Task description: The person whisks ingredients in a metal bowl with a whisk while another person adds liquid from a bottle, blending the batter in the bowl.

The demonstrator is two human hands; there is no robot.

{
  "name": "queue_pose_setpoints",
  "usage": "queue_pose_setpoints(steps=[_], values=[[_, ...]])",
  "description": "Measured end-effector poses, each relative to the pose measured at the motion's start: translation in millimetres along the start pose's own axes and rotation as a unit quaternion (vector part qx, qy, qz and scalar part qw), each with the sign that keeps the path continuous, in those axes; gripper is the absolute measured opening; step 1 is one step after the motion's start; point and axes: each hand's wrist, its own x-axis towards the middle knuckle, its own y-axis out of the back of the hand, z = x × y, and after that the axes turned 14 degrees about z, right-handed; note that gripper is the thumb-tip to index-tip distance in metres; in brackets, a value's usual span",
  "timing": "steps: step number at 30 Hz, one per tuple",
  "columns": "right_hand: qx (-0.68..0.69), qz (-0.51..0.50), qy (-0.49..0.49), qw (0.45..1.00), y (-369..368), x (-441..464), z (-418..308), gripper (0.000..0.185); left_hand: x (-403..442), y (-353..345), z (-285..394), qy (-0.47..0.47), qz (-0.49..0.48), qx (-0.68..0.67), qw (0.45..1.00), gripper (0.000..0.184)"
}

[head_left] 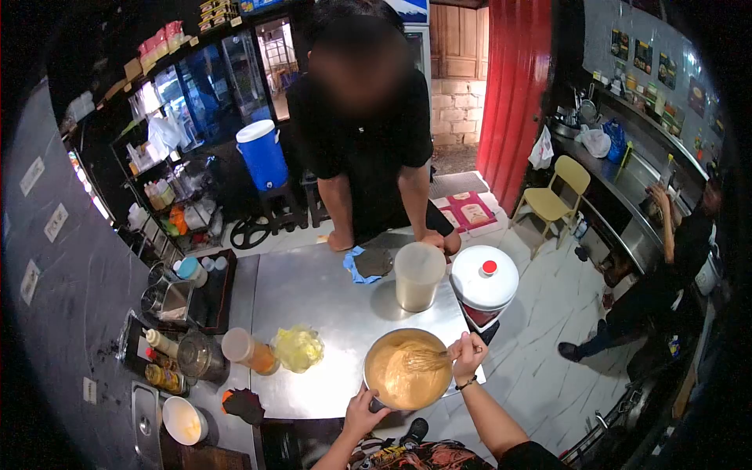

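Note:
A round metal bowl [379, 347] holds a thick orange-tan mixture [398, 385], at the near edge of the steel table. My left hand [363, 413] grips the bowl's lower left side, thumb by a dark part at its edge. In my right hand [468, 356] is the handle of a wire whisk [423, 359], its wires down in the mixture. Behind the bowl stands a tall cloudy plastic container [419, 276]. To the left are a tub with orange contents [251, 351] and a crumpled yellow plastic bag [298, 348].
Across the steel table [313, 286] a person [360, 149] leans with both hands on it, near a blue-and-dark cloth [368, 265]. A white-lidded bucket [484, 280] stands right. Bottles [160, 342] and a white bowl [185, 421] sit left. Another person [666, 266] works at the far right.

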Motion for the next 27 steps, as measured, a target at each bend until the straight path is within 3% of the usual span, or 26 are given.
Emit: queue_pose_setpoints(steps=[12, 19, 21, 25, 27], values=[[0.039, 0.040, -0.002, 0.998, 7.8, -0.1, -0.5, 0.040, -2.9, -2.7, -2.3, 0.053, -0.031, -0.035, 0.997, 0.056], [0.044, 0.038, -0.016, 0.998, 11.9, 5.8, 2.9, 0.038, -5.1, -1.5, 3.4, 0.018, -0.008, 0.022, 1.000, 0.057], [0.047, 0.041, -0.029, 0.998, 12.5, 5.6, 0.6, 0.038, -5.0, 1.4, 7.9, 0.071, -0.030, 0.007, 0.997, 0.058], [0.013, 0.040, -0.003, 0.999, 20.7, 3.3, 10.1, 0.031, -2.9, 1.2, 12.8, 0.057, -0.031, 0.002, 0.998, 0.057], [0.044, 0.064, -0.019, 0.997, 19.2, -0.7, 15.6, 0.028, 4.4, 6.9, 26.5, 0.133, -0.027, -0.071, 0.988, 0.055]])
